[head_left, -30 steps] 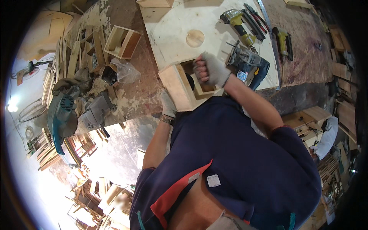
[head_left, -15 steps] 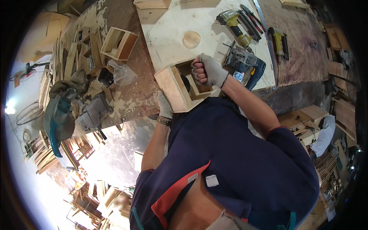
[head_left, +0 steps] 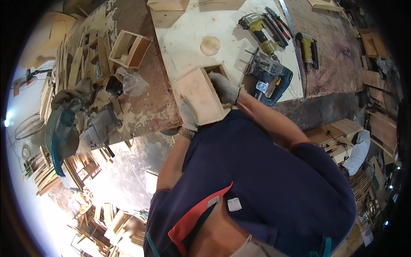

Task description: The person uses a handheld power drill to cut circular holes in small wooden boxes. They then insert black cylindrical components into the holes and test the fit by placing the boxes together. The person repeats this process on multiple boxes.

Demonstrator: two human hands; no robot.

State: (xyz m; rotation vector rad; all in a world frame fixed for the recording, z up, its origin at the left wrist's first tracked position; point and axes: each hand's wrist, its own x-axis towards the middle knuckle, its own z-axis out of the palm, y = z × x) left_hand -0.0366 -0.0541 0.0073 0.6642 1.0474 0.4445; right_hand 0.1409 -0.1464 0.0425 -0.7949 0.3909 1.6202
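A small pale wooden box (head_left: 198, 92) is tilted at the near edge of the bench, one broad side turned up. My left hand (head_left: 188, 115), in a grey fingerless glove, grips its near left side. My right hand (head_left: 224, 88), gloved alike, reaches into the box's opening on the right. The box wall hides its fingertips, so whether it holds anything cannot be seen. Just right of that hand lies a blue-black jigsaw (head_left: 269, 79) on a pale plywood sheet (head_left: 188, 40).
Two yellow-green nail guns (head_left: 261, 32) (head_left: 306, 49) and red-handled pliers (head_left: 280, 23) lie at the far right. Another open wooden box (head_left: 129, 48) and a plastic bag (head_left: 135, 82) sit left. A teal circular-bladed saw (head_left: 64, 132) stands further left. A person's pale sleeve (head_left: 358, 150) shows at right.
The box has turned, bringing its broad side up and hiding the dark round thing inside. My right hand, earlier curled above the opening, is now lower and partly behind the wall.
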